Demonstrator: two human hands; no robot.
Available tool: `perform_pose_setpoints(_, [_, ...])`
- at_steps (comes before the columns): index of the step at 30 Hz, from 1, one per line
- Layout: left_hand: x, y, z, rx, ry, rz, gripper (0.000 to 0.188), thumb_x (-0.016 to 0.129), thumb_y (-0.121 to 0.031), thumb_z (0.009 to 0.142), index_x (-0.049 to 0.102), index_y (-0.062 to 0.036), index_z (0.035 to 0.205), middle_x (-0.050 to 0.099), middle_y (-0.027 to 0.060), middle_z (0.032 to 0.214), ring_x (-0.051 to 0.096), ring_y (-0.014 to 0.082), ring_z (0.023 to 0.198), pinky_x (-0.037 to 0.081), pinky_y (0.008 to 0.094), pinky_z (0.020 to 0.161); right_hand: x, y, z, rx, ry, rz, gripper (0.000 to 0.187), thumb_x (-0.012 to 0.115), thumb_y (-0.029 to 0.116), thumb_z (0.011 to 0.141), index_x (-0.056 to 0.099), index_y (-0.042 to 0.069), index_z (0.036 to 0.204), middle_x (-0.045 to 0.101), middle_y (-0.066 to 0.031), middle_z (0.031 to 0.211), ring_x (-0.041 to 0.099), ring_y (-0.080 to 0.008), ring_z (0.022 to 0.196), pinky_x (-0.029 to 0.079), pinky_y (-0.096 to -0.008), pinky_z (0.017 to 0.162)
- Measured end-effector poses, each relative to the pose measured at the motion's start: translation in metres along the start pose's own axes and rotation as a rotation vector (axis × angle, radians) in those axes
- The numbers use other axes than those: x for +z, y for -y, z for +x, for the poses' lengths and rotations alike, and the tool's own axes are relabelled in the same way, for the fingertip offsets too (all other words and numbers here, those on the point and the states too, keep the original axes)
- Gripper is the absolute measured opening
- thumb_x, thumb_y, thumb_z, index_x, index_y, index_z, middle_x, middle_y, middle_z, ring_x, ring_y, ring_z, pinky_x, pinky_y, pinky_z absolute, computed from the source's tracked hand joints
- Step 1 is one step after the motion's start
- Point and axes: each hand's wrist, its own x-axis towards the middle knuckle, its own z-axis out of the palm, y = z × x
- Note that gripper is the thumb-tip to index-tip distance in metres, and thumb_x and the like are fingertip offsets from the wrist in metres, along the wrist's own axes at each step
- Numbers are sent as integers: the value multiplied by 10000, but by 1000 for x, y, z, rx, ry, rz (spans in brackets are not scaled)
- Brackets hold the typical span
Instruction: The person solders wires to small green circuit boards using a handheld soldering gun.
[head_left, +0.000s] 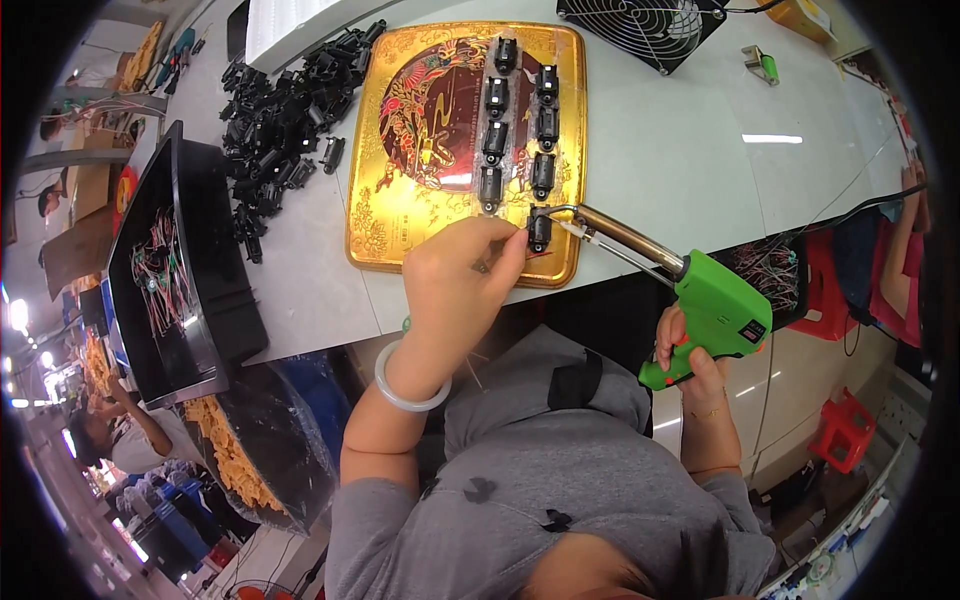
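Note:
My right hand (703,372) is wrapped round the grip of a green soldering gun (722,305). Its metal tip reaches left to the nearest small black part (539,232) at the front right of a gold decorated tray (372,235). Beside that same part, my left hand (455,275) has its thumb and index finger pinched together; whatever lies between them is too small to make out. Several more black parts (494,140) stand in two columns on clear strips along the tray's right half.
Left of the tray lies a heap of black parts (275,130). A black bin (190,290) with thin coloured wires (160,270) stands at the table's left edge. At the back are a black fan (650,25) and a small green-and-metal piece (762,65). More wires (765,270) lie right of the gun.

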Motion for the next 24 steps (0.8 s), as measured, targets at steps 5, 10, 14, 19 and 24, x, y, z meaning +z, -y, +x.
perform_pose_setpoints(5, [1,0,1,22,-13,1,56,664,-38,708,620,-3,709,595,53,601,506,115,485,395,228,457,0,-1,1,9,4,-1,471,606,453,753,451,10,784,447,-86,680,414,-100,525,361,-189,424])
perform_pose_setpoints(10, [1,0,1,20,-15,14,74,681,-65,697,623,-22,712,580,64,592,555,156,483,420,252,456,2,-2,1,-7,0,-6,462,602,439,763,458,1,800,449,-91,686,426,-107,536,366,-193,428])
perform_pose_setpoints(14, [0,-1,1,20,-14,14,72,682,-60,694,624,-22,713,582,66,596,555,155,483,418,251,454,4,-4,1,-7,-39,19,453,595,424,773,465,-8,814,454,-102,701,436,-117,546,375,-198,432])
perform_pose_setpoints(19, [0,-1,1,19,-20,16,72,682,-56,692,623,-21,713,580,67,594,552,155,480,415,253,452,0,-6,1,4,6,48,443,589,420,779,464,-4,807,455,-105,706,437,-119,553,377,-199,433])
perform_pose_setpoints(24, [0,-1,2,31,-25,23,77,685,-55,689,622,-19,714,577,67,590,549,155,479,413,252,451,0,-7,0,17,12,84,433,589,426,778,450,16,774,442,-95,687,425,-120,536,373,-199,427])
